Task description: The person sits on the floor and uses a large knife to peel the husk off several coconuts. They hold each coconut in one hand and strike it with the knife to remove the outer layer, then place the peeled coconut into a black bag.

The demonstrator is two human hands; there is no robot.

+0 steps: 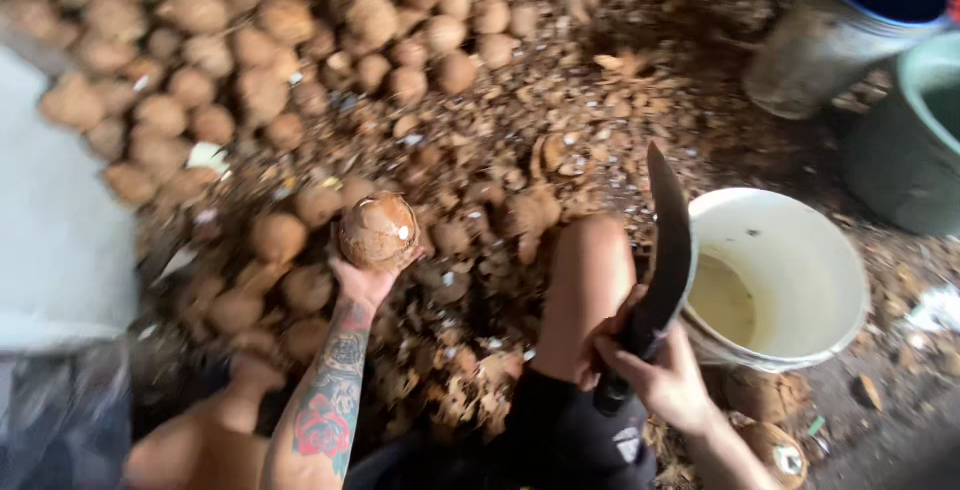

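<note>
My left hand [365,278] holds up a brown husked coconut [378,231] from below, palm cupped under it. A dark handle sits in my right hand [655,375], and the curved dark machete [668,240] it carries points its blade up and away. The blade stands just left of the white bucket [835,280]. My bare right knee [590,270] lies between the two hands, above dark shorts.
A big heap of brown coconuts [250,60] fills the upper left, with husk scraps [520,150] strewn over the ground. A blue-lined grey bucket [850,20] and a green tub [915,140] stand at the right. A white sack [50,220] lies at the left edge.
</note>
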